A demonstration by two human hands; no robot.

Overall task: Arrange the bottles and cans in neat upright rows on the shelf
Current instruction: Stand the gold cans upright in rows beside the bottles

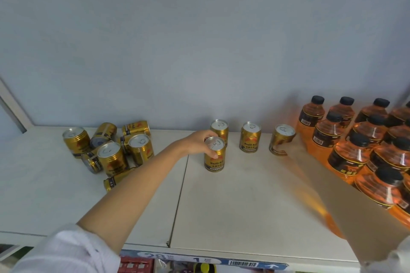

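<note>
My left hand (198,144) is wrapped around the top of an upright gold can (214,158) that stands on the white shelf (244,201), just in front of another upright can (220,127). Two more upright cans (250,137) (281,141) stand to the right along the back. My right hand (288,150) is a motion-blurred streak reaching to the rightmost can; its fingers cannot be made out. A loose heap of gold cans (111,150) sits at the left, some upright and some on their sides.
Orange bottles with black caps (355,139) stand in rows at the right end of the shelf. The blue back wall (199,51) rises behind. A price-label strip (199,259) runs along the shelf's front edge.
</note>
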